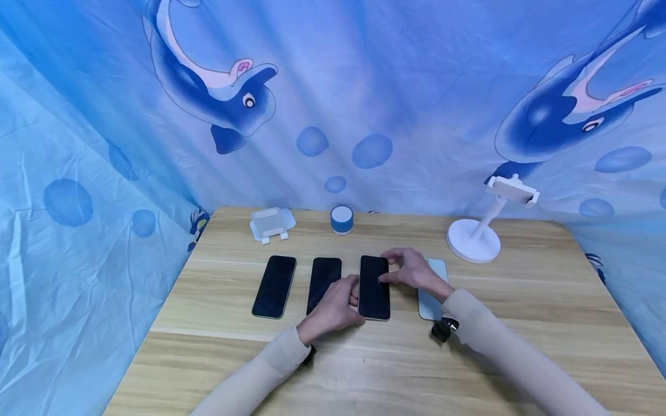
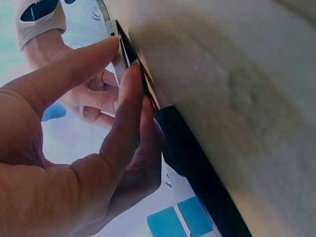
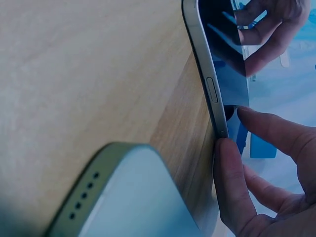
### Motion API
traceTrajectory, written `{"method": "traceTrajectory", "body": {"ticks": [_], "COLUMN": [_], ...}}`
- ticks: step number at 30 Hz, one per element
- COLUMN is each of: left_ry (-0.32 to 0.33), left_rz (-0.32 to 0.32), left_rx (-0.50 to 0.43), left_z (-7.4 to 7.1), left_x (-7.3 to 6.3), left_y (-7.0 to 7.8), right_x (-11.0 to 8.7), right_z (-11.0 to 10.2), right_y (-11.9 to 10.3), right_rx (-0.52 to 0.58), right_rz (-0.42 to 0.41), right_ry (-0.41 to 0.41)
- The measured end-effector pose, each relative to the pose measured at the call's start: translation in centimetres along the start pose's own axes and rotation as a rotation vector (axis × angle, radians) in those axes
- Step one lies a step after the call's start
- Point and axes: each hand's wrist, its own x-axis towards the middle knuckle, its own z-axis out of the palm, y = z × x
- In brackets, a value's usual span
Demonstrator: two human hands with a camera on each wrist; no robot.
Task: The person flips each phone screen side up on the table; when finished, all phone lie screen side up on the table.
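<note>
A black-screened smartphone [image 1: 374,294] lies face up between both hands, third from the left in a row of phones. My left hand [image 1: 335,305] holds its lower left part, thumb at the bottom corner and bent fingers along the left side; in the left wrist view the thumb and index finger meet at the phone's end [image 2: 114,30]. At the upper right, my right hand [image 1: 415,271] pinches the edge. The right wrist view has the thumb on the screen side and a finger against the silver side frame [image 3: 201,59]. Whether the phone is lifted, I cannot tell.
Two more dark phones, one on the far left [image 1: 274,287] and one partly behind the left hand [image 1: 324,278]. A pale blue phone [image 1: 430,303] lies under the right wrist. Behind stand a white folding stand [image 1: 272,222], a blue-white round container [image 1: 341,221] and a white phone holder [image 1: 473,241].
</note>
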Motion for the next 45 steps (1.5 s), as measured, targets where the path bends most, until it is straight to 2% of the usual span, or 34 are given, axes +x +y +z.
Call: {"method": "traceTrajectory", "body": {"ticks": [4, 5, 11, 12, 17, 20, 22, 23, 27, 29, 34, 38, 41, 45], "left_ry": [-0.002, 0.004, 0.005, -0.003, -0.014, -0.011, 0.004, 0.004, -0.014, -0.035, -0.019, 0.007, 0.005, -0.023], "left_rz": [-0.005, 0.01, -0.024, -0.048, -0.071, -0.066, -0.034, -0.031, -0.049, -0.082, -0.049, -0.056, -0.065, -0.042], "left_rx": [0.028, 0.047, 0.117, 0.114, 0.119, 0.106, 0.119, 0.109, 0.09, 0.06, 0.07, 0.077, 0.061, 0.074], "left_z": [0.0, 0.2, 0.3, 0.2, 0.1, 0.0, 0.4, 0.4, 0.4, -0.1, 0.8, 1.5, 1.3, 0.2], "left_x": [0.0, 0.1, 0.4, 0.4, 0.4, 0.4, 0.7, 0.7, 0.6, 0.2, 0.7, 1.3, 1.1, 0.1], "left_y": [0.2, -0.2, -0.2, 0.2, 0.4, 0.4, -0.6, -0.6, -0.5, 0.5, -1.2, -2.4, -2.0, -0.1], "right_x": [0.1, 0.2, 0.1, 0.1, 0.0, 0.1, 0.2, 0.2, 0.2, 0.1, -0.3, -0.3, -0.3, -0.6], "right_z": [0.0, 0.0, -0.2, -0.2, -0.3, -0.3, -0.2, -0.2, -0.2, -0.2, 0.0, 0.1, -0.1, -0.6], "right_y": [0.0, -0.1, -0.5, -0.5, -0.9, -1.0, -1.1, -1.1, -1.1, -1.1, -0.9, -0.6, -0.3, -0.1], "right_rx": [-0.005, -0.005, -0.015, -0.019, 0.002, 0.054, 0.084, 0.095, 0.069, 0.049, -0.032, -0.04, -0.014, 0.017], "right_rz": [0.021, 0.026, 0.038, 0.038, 0.053, 0.068, 0.078, 0.083, 0.09, 0.083, 0.011, -0.016, -0.02, -0.032], "right_ry": [0.003, 0.003, 0.009, 0.011, 0.011, -0.001, -0.011, -0.017, -0.022, -0.02, 0.003, 0.009, -0.003, -0.039]}}
